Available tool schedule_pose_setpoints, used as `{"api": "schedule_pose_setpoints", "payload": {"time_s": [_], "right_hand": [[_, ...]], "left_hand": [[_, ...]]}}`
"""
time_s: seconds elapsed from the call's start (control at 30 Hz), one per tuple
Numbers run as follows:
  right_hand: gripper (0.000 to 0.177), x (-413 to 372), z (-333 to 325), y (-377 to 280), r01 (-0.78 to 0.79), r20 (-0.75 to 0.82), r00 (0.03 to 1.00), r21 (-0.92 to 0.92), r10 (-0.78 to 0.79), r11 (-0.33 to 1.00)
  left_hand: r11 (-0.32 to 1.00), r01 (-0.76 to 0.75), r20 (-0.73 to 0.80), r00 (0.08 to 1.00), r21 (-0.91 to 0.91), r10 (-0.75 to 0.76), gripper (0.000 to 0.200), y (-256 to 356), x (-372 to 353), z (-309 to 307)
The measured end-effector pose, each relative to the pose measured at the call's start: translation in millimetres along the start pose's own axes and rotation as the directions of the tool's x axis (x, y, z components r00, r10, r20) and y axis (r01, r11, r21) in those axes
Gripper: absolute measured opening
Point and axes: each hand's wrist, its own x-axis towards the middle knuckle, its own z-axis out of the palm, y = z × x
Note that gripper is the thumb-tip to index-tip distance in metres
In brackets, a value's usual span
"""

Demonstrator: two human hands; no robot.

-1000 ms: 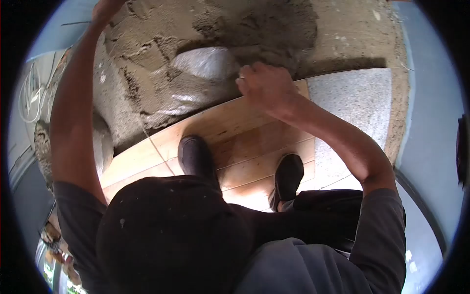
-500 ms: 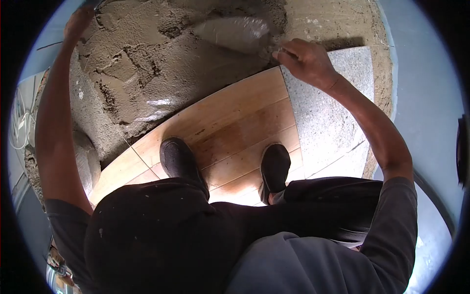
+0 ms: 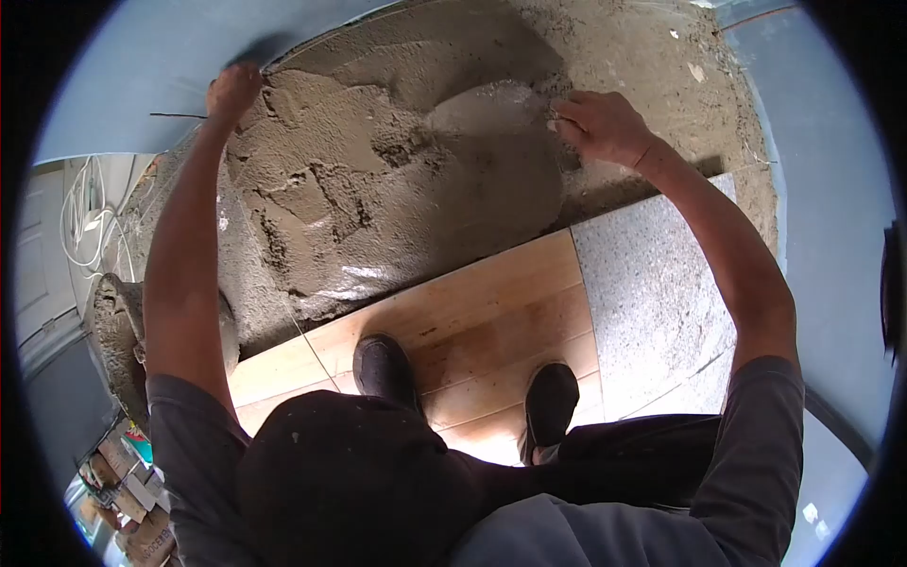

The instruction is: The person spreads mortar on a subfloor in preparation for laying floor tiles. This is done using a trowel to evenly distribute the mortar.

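Observation:
Wet grey mortar point(image 3: 321, 189) covers the floor in front of me. My left hand point(image 3: 234, 93) is closed at the mortar's far left edge, beside the blue wall point(image 3: 170, 57); what it holds, if anything, is too small to make out. Over the right part of the mortar, my right hand point(image 3: 603, 129) is closed, its fingertips pinched together on something I cannot make out. Wood-look tiles point(image 3: 472, 293) lie under my shoes, and a speckled grey tile point(image 3: 652, 274) adjoins them on the right.
Coiled white cable point(image 3: 85, 217) hangs at the left near a pale door. Below it stands a mortar-smeared container point(image 3: 118, 331). Boxes and scraps point(image 3: 132, 491) lie at the lower left. A blue wall point(image 3: 822, 170) runs along the right side.
The view has shifted, so the tiles and my shoes appear lower and more mortar shows. My left hand appears farther right and lower; my right hand appears slightly right, farther from the tile edge.

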Motion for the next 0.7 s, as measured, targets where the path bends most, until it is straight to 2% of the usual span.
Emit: {"api": "schedule_pose_setpoints", "payload": {"time_s": [0.07,0.23,0.27,0.4,0.5,0.6,0.7], "right_hand": [[0.022,16,-8,1,0.001,-0.024,1.000,-0.009,-0.001,1.000],[0.018,0,-21,-28,0.130,0.175,0.972,0.161,-0.158,0.978],[0.016,5,-18,-36,0.218,0.092,0.968,0.161,-0.235,0.963],[0.015,73,14,-33,0.238,0.204,0.946,0.095,-0.253,0.967],[0.013,101,17,-28,0.244,0.095,0.962,0.122,-0.256,0.962],[0.023,121,8,-19,0.110,0.270,0.951,0.160,-0.151,0.981],[0.031,135,5,-6,-0.068,0.235,0.972,0.179,0.025,0.982]], "left_hand": [[1.000,0.017,0.015,1.000,0.006,-0.017,0.031,4,-2,-4],[0.995,0.056,-0.004,0.998,-0.087,-0.056,0.028,7,-9,-8],[0.994,0.040,-0.025,0.999,-0.100,-0.042,0.028,6,-10,-6],[0.983,0.033,-0.063,0.997,-0.182,-0.045,0.025,7,-10,-11],[0.989,0.022,-0.101,0.994,-0.143,-0.037,0.024,8,-13,-12],[0.994,0.038,-0.110,0.993,-0.100,-0.049,0.023,8,-10,-6],[0.994,0.033,-0.041,0.998,-0.109,-0.037,0.026,7,-10,-13]]}}
